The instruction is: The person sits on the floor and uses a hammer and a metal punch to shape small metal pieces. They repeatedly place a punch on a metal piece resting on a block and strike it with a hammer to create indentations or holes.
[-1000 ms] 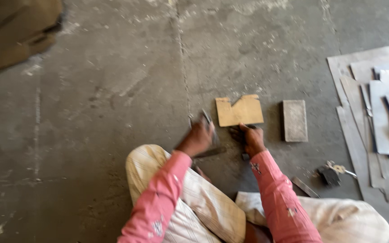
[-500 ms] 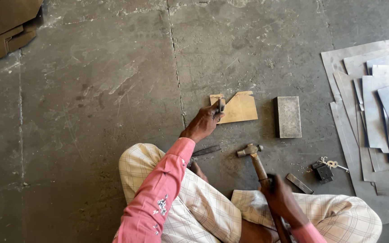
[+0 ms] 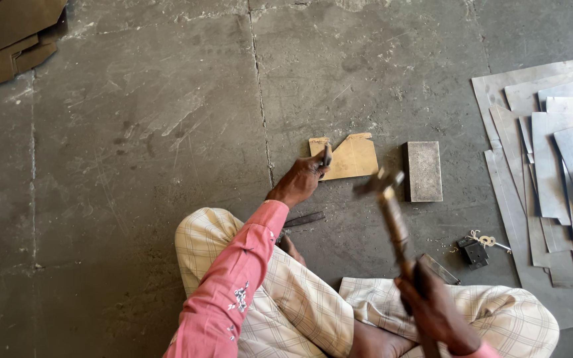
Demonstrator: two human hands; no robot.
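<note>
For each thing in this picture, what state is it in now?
Left hand: closed on the chisel, tip on the brass-coloured sheet piece.
Right hand: gripping the hammer, raised, blurred.
Brass-coloured sheet piece: flat on the floor.
Metal block: lying flat.
Grey sheets: stacked, overlapping.
Padlock: on the floor, key attached.

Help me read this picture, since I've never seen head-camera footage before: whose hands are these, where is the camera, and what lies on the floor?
The camera sits on the person's head, looking down at their own hands and crossed legs. The left hand holds a slim dark metal punch upright on a tan cut sheet piece. The right hand grips a wooden-handled hammer, raised and blurred. On the grey concrete floor lie a grey rectangular block, a stack of grey metal sheets and a small dark padlock with key.
</note>
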